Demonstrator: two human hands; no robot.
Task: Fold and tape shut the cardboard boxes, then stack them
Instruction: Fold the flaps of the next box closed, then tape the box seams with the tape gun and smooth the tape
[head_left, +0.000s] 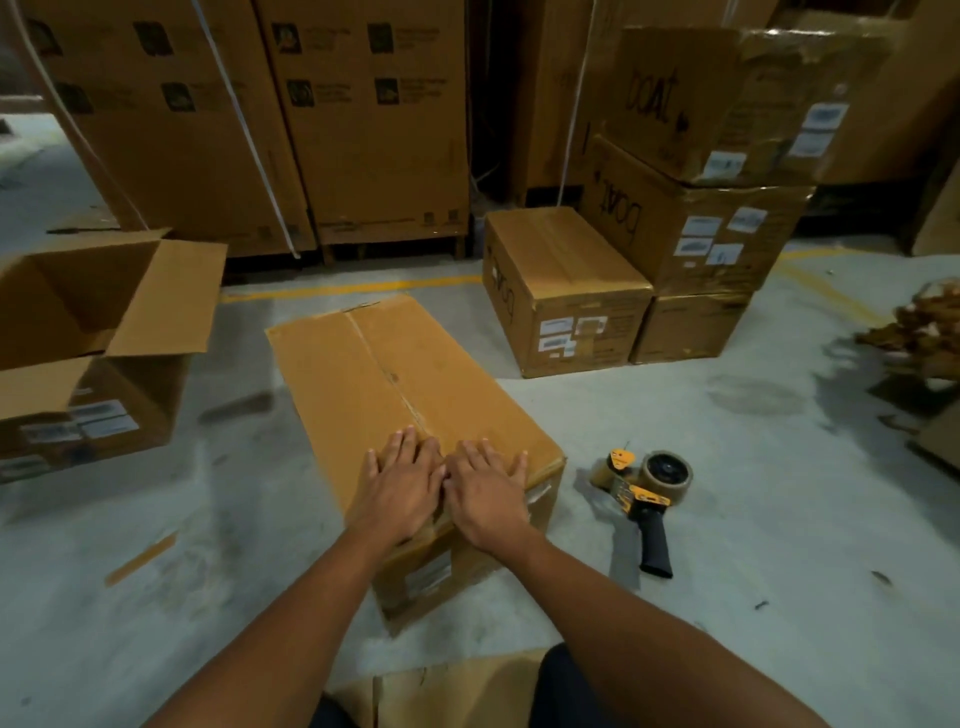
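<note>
On the concrete floor (208, 519), mid-room, sits the closed cardboard box (395, 384), flaps folded flat, centre seam running away from the person. Can't tell whether tape covers the seam. Left grip (402, 483) and right grip (485, 493) lie side by side on the near end of the box top, one on each side of the seam. Both are released: fingers straight, palms flat, pressing down, grasping nothing. The inner edges of the two touch.

Tape dispenser (644, 493) lies on the floor just right of the box, apart from it, black handle pointing toward the person, brown roll mounted. A flat cardboard sheet (457, 686) lies nearest the person, at the bottom edge.

Left side: an open box (104, 312), flaps up, resting on top of a labelled box (88, 415). A brown strip (140, 558) lies on the floor nearby.

Right and further back: a sealed box (561, 291) on the floor. Touching it, a stack of three boxes (691, 228), the upper two with handwritten marks and white labels. Brown scrap pile (924, 327) at the far right edge, blurred.

Behind everything, tall printed cartons (260, 130) form a wall, and a yellow floor line (353, 287) runs in front of them.
</note>
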